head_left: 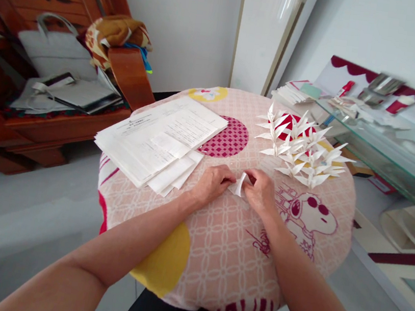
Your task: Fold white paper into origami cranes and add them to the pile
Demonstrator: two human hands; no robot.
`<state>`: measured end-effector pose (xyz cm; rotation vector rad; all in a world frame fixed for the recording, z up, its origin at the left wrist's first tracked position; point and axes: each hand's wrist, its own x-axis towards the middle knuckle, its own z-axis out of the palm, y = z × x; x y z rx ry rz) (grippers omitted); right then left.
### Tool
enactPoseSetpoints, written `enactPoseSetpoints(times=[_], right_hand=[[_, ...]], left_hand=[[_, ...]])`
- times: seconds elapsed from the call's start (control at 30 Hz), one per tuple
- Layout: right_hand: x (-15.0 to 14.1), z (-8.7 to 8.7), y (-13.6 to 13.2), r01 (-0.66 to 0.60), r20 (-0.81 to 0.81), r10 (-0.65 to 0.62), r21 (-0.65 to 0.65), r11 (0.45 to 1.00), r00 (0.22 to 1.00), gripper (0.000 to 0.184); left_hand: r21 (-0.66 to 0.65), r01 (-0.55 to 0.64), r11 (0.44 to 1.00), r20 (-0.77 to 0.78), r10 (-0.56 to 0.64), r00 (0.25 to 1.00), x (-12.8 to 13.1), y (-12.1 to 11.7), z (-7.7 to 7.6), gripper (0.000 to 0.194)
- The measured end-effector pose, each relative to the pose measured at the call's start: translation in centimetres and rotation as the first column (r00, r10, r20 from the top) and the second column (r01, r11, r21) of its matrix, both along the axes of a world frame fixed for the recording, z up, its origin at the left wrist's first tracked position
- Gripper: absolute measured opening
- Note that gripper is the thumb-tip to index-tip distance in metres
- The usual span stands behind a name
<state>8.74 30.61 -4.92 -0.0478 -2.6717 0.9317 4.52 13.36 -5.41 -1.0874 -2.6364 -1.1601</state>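
A small piece of folded white paper (240, 185) is held between my two hands, just above the tablecloth. My left hand (213, 183) pinches its left side, fingers closed. On the right side, my right hand (260, 191) grips it with thumb and bent fingers. Its exact folded shape is too small to make out. Beyond my right hand lies a cluster of several folded white paper cranes (304, 148), wings pointing up. To the left of my hands rests a stack of printed paper sheets (156, 138), with smaller cut pieces (177, 174) poking out at its near edge.
A patterned cloth (213, 249) covers the round table. At right stands a glass shelf (393, 156) with a metal cup (385, 85) and other items; papers (293, 93) lie by its near end. A wooden bench (126, 74) at left holds a grey bag (56, 47).
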Motion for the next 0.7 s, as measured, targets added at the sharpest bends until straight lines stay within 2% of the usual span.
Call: enactPoseSetpoints(times=[0.1,0.23,0.43,0.53,0.7], right_hand=[[-0.7,-0.1,0.6,-0.090,-0.011,0.089,-0.014,0.996,0.996,0.031],[-1.2,0.2,1.2,-0.185,-0.010,0.186,0.047,0.982,0.982,0.018],[-1.5,0.9,1.3,-0.185,0.037,0.183,0.047,0.982,0.982,0.018],[-1.5,1.1,1.5,-0.234,0.074,0.230,0.065,0.970,0.970,0.013],[-1.9,1.2,2.0,-0.267,0.091,0.266,0.006,0.964,0.960,0.012]], left_hand=[[0.019,0.034,0.999,0.005,-0.034,0.999,-0.1,-0.2,0.0,0.021],[0.030,0.062,0.998,0.009,-0.062,0.998,-0.1,-0.2,0.0,0.025],[0.003,0.034,0.999,0.019,-0.034,0.999,0.1,0.0,0.1,0.023],[0.015,0.039,0.999,0.021,-0.039,0.999,0.2,0.0,0.1,0.022],[0.014,0.006,1.000,0.039,-0.007,0.999,0.1,0.0,0.1,0.018]])
